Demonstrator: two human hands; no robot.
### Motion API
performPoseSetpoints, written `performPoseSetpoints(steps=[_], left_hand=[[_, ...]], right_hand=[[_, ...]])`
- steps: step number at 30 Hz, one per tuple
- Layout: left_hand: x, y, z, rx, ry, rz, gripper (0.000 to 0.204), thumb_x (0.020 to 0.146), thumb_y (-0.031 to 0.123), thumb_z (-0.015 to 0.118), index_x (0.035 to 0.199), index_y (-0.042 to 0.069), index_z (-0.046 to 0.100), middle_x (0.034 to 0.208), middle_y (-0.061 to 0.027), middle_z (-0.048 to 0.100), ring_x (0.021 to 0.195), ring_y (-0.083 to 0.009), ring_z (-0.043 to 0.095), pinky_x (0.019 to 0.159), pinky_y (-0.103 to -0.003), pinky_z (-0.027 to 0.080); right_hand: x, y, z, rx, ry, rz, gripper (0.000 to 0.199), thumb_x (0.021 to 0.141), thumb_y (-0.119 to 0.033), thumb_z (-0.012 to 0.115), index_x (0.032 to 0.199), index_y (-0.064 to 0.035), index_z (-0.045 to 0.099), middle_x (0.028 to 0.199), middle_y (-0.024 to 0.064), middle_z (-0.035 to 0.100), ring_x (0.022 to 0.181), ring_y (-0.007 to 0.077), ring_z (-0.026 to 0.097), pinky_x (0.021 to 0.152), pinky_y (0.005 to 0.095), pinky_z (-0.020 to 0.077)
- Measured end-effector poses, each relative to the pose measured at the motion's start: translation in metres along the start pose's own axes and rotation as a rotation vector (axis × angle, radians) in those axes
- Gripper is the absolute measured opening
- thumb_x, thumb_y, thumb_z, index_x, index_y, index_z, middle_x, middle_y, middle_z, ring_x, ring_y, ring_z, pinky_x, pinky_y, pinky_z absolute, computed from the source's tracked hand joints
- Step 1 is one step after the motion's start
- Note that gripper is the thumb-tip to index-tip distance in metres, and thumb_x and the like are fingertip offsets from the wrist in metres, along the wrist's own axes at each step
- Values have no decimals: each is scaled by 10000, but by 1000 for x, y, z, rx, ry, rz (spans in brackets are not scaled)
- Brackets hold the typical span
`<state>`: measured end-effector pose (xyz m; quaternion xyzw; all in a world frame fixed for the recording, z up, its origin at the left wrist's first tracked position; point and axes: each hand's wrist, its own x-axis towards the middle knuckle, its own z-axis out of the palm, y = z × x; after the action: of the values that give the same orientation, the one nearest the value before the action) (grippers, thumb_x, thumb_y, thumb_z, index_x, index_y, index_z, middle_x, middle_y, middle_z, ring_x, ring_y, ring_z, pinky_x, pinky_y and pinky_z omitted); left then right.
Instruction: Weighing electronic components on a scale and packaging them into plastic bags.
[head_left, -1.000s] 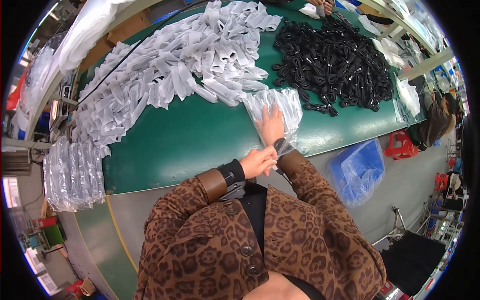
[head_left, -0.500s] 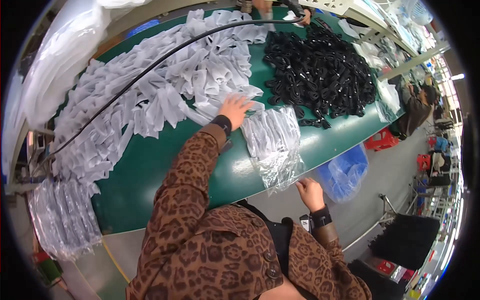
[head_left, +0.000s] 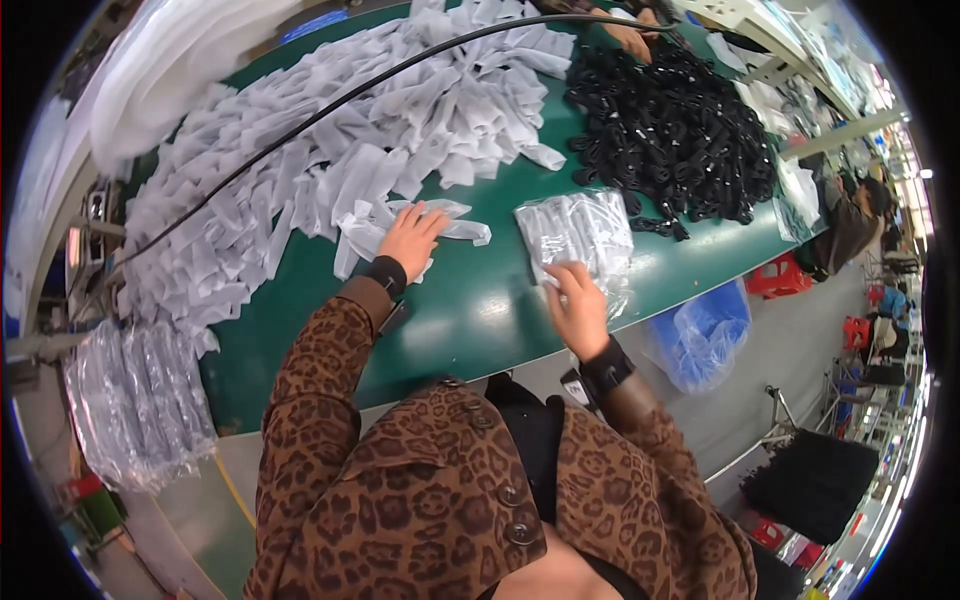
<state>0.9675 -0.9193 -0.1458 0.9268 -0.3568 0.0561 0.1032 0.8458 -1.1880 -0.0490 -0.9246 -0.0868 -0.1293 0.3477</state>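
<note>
My left hand [head_left: 412, 240] lies on a few frosted white pouches [head_left: 465, 230] at the near edge of a big heap, fingers spread and stretched out. To its right, a clear plastic bag [head_left: 580, 230] filled with a row of the same whitish pouches lies flat on the green table [head_left: 470, 320]. My right hand [head_left: 580, 312] is at the near side of this bag, its thumb and fingers pinched on the bag's loose film. The heap of frosted pouches [head_left: 330, 130] covers the table's far left.
A pile of coiled black cables [head_left: 680, 140] covers the far right, where another person's hand [head_left: 630, 40] reaches in. A black cable [head_left: 330, 115] arcs over the heap. Filled clear bags [head_left: 140, 400] stand at the left edge. A blue bag-lined bin [head_left: 700, 340] stands beyond the right edge.
My left hand has drawn back toward me and left, with some pouches beneath it. My right hand has risen from the table edge to the clear bag, whose loose end is now gathered up.
</note>
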Motion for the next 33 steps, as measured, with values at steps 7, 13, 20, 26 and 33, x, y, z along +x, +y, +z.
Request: performPoseSetpoints(steps=[7,13,20,26,33], left_hand=[[-66,23,-16,-72,-22,-132,596,751,137,650,1291,93,401,1330,-87,386,1297,-317,290,1074,-431,235],[-114,57,-39,-270,120,-181,687,703,130,702,1309,73,384,1367,-133,337,1322,-331,251,1074,-455,235],[-119,84,-67,-332,294,-130,634,722,176,701,1274,68,410,1304,-172,415,1245,-338,375,983,-436,364],[-146,82,-54,-636,-155,-342,390,808,266,623,1108,70,469,995,-156,570,921,-332,562,733,-401,468],[-215,59,-34,-509,15,-282,258,845,276,582,960,65,487,827,-138,569,785,-344,574,654,-412,466]], right_hand=[[41,8,141,-68,-278,-124,442,708,-129,699,1100,-16,530,1009,180,540,802,344,585,673,413,493],[33,14,148,26,-522,36,274,733,-134,660,940,28,582,800,181,586,669,322,590,595,367,480],[13,-40,82,476,-825,331,171,804,-102,535,852,39,620,620,85,577,521,151,562,522,271,448],[20,-57,78,584,-770,426,209,802,-58,493,930,21,639,699,91,615,571,127,580,542,273,455],[38,-106,157,115,-332,-487,297,787,-29,479,1051,-43,615,928,126,579,713,258,578,636,319,492]])
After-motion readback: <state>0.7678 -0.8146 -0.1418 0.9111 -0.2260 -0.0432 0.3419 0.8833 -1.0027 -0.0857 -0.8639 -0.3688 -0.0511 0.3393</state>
